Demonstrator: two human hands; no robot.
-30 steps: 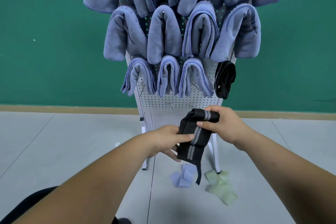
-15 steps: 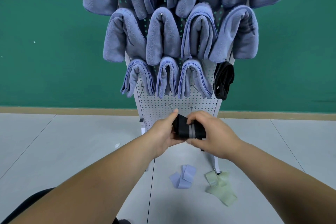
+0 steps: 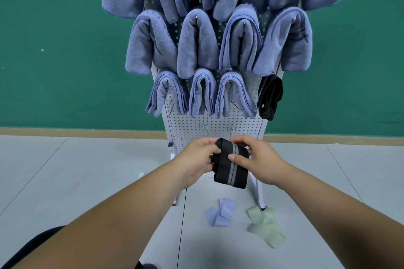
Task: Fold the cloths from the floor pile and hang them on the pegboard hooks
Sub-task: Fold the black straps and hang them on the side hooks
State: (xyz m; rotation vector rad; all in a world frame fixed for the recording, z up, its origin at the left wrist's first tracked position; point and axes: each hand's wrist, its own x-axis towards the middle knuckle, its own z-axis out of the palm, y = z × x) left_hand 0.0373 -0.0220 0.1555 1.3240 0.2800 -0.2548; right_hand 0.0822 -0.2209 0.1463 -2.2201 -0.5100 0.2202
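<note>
Gripping a folded striped cloth [image 3: 231, 170] at lower centre of the frame, the left hand [image 3: 196, 159] pinches its left edge. The right hand [image 3: 261, 159] curls over its top, thumb on the front. Behind stands the pegboard [image 3: 209, 125], hung with blue towels [image 3: 196, 46] and a dark cloth [image 3: 270, 96]. A lilac cloth [image 3: 218, 212] and a green cloth [image 3: 265, 228] lie on the floor [image 3: 87, 170] below.

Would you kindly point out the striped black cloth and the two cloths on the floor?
striped black cloth [image 3: 232, 170]: head view, on its grey stripe.
lilac cloth [image 3: 218, 214]: head view, its middle.
pale green cloth [image 3: 264, 227]: head view, its middle.
</note>
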